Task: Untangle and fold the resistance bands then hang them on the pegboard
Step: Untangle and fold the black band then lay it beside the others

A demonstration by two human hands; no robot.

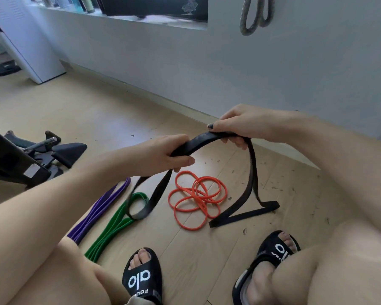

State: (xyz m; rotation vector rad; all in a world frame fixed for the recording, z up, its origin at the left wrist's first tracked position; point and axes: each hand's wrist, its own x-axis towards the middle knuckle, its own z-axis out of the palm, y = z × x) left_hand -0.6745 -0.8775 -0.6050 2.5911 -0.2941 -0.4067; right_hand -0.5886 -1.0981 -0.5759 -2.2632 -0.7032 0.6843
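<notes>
Both hands hold the black band (207,140), a flat, matte rubber strap, above the pale wood-plank floor (240,249). The left hand (163,154) curls round one end of the raised span and the right hand (238,126) pinches the other, so the span arches roughly left to right between them. From each hand a doubled length hangs to the floor: one loop rests on the green band (110,230), the other bends in a flat V right of the orange band (196,199). The orange band is thin and cord-like, lying in tangled round coils. The green band and purple band (97,210), left of the orange one, are flat folded strips lying diagonally side by side
</notes>
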